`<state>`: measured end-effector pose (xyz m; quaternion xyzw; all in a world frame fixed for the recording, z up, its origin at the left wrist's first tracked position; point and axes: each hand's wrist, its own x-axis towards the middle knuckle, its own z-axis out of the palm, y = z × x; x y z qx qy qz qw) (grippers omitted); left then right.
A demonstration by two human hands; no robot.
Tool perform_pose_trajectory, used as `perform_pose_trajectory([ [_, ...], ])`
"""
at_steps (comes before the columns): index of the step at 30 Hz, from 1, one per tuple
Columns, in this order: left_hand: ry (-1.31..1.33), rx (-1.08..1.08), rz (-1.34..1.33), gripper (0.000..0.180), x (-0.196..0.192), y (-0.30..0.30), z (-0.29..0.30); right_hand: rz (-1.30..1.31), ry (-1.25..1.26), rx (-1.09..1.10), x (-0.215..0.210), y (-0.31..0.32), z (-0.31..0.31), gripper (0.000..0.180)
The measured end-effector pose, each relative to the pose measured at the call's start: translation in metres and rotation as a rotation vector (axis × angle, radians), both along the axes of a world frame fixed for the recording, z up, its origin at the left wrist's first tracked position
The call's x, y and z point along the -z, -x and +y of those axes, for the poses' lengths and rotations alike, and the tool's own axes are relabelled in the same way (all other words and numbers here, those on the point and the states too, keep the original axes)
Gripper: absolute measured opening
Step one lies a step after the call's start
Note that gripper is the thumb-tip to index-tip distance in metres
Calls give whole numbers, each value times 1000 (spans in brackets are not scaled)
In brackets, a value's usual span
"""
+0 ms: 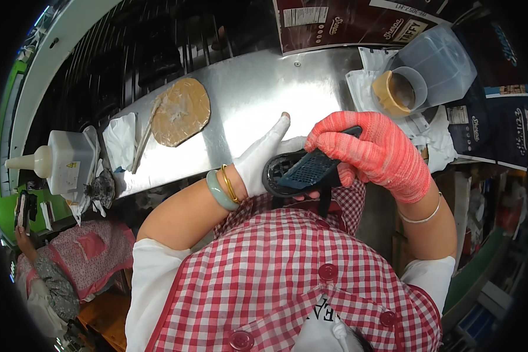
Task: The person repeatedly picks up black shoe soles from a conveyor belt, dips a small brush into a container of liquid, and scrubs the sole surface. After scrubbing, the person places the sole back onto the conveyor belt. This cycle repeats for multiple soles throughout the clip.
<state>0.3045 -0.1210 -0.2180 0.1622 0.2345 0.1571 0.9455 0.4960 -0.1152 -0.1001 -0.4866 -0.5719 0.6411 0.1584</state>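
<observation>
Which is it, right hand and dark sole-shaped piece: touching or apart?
Touching: the head view shows the right hand pinching the sole-shaped piece near one end.

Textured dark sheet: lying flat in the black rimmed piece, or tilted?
Tilted: right hand grips the textured sheet by its far end, angled off the black rimmed piece. Lower end overlaps it; contact: cannot tell.

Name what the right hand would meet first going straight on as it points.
The coral-gloved right hand would probably meet the white-gloved left hand, near its raised thumb; depth is unclear.
</observation>
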Motion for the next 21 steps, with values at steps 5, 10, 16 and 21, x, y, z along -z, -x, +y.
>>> perform_pose_trajectory([
  [5, 4, 76, -10, 91, 4, -1, 7, 15, 39, -10, 3, 4, 6, 30],
  [10, -56, 183, 12, 95, 14, 7, 15, 12, 32, -9, 4, 10, 7, 23],
  [16, -57, 197, 28, 99, 3, 16, 19, -12, 23, -22, 2, 11, 8, 21],
  [21, -72, 199, 89, 99, -7, 24, 21, 20, 37, -64, 9, -8, 9, 27],
])
